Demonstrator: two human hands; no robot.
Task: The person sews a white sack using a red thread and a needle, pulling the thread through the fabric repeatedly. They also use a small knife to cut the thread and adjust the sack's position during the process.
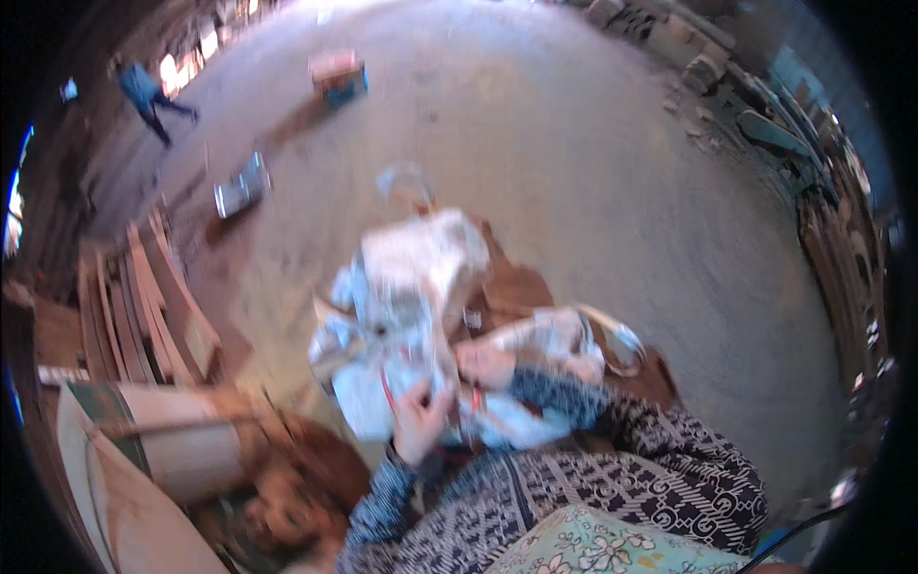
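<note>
A rumpled heap of white and light-blue cloth or sacking (426, 258) lies before me, blurred by motion. My left hand (421, 424) is at the heap's near side, its fingers bent and drawn together. Beside those fingers runs a thin red strip (386, 385); what it belongs to I cannot make out. Just to the right and slightly farther off, my right hand (486, 365) is closed on the white cloth. Another small red piece (476, 398) shows below it. Brown material (516, 289) lies under and behind the pale cloth.
Wooden planks (143, 306) lean at the left, above a large pale sack (186, 430). A shiny metal tin (243, 186) and a pinkish-and-blue block (338, 77) stand farther off on the floor. A person (143, 94) walks at the far left. Boards (832, 253) line the right side.
</note>
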